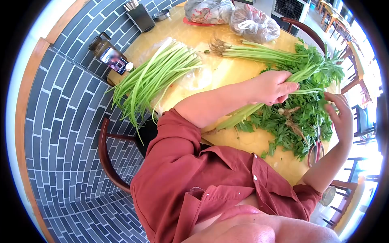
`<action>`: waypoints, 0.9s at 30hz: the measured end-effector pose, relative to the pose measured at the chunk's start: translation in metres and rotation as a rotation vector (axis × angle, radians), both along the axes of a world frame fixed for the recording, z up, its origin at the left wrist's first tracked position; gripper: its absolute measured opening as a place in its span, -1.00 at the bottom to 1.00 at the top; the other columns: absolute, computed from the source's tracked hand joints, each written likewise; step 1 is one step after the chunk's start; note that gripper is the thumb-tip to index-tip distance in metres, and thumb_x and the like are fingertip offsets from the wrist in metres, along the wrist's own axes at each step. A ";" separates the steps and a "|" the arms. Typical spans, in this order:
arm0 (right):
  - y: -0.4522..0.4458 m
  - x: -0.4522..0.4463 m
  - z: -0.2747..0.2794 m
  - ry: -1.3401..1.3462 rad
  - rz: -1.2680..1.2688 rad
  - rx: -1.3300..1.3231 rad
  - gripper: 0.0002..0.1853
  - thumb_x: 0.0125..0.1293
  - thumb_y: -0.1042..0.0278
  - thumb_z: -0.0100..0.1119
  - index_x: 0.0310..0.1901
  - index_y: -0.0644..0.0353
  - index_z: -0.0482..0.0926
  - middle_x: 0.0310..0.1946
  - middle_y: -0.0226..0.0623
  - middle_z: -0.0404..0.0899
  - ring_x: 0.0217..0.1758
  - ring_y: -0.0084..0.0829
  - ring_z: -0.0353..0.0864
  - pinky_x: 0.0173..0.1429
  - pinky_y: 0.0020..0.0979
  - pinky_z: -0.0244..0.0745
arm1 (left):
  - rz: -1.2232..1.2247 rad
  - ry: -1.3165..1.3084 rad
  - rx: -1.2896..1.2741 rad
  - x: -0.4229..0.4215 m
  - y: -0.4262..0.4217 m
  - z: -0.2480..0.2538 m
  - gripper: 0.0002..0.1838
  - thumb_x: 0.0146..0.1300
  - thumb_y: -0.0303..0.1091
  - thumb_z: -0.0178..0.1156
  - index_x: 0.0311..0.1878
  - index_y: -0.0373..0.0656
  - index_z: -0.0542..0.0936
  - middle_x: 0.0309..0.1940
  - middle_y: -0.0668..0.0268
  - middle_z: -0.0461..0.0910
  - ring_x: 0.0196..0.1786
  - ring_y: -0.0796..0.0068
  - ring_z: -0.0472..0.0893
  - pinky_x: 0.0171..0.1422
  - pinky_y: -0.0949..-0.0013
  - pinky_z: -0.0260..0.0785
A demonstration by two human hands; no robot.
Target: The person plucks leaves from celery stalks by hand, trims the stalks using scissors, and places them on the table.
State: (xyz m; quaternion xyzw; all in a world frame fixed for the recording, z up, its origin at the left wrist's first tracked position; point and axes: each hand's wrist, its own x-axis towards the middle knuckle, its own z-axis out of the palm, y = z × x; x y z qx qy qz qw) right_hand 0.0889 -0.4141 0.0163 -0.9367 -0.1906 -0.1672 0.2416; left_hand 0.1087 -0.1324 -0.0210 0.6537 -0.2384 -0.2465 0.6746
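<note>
My left hand (276, 87) is wrapped round a bunch of leafy celery (245, 111), whose roots point toward my body and whose leaves point to the upper right. To its right, my right hand (340, 111) is beside the leafy tops with its fingers curved and apart; a thin stalk reaches close to its fingertips. Under both hands lies a heap of celery leaves (279, 127) with some brown roots in it. Another rooted celery bunch (255, 52) lies just beyond my left hand. Red-handled scissors (315, 153) rest by my right forearm, partly covered by leaves.
Long leafless green stalks (158, 73) are piled on plastic at the table's left edge (129, 54). A phone (114, 60) leans on a jug (98, 43) by the brick wall. Filled plastic bags (254, 24) sit at the back. A wooden chair (106, 158) stands at left.
</note>
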 end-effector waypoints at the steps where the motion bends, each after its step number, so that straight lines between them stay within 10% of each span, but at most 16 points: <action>1: 0.005 -0.002 0.000 -0.080 0.003 -0.023 -0.74 0.23 0.39 0.16 -0.04 0.18 0.61 -0.11 -0.30 0.60 -0.02 -0.43 0.52 0.11 -0.40 0.35 | -0.005 -0.013 0.008 0.001 0.000 -0.002 -0.63 0.41 -0.09 -0.05 0.00 -0.22 0.44 -0.62 0.41 0.38 -0.68 0.70 0.25 -0.62 0.59 0.10; 6: 0.038 0.007 0.001 -0.582 -0.079 -0.113 -0.62 0.15 0.44 0.23 0.06 0.08 0.56 0.05 -0.35 0.55 0.20 -0.34 0.44 0.29 -0.26 0.26 | -0.072 -0.072 0.121 -0.002 -0.002 -0.002 -0.62 0.41 -0.06 -0.05 0.01 -0.21 0.43 -0.62 0.42 0.39 -0.67 0.70 0.27 -0.60 0.59 0.15; 27: 0.021 0.008 0.001 -0.470 0.099 -0.149 -0.88 0.24 0.53 0.03 -0.21 0.31 0.51 -0.28 -0.22 0.49 -0.08 -0.21 0.46 0.08 -0.29 0.31 | -0.094 -0.074 0.154 -0.003 -0.002 -0.002 -0.67 0.40 -0.13 -0.03 0.00 -0.20 0.44 -0.63 0.43 0.38 -0.65 0.70 0.28 -0.60 0.56 0.15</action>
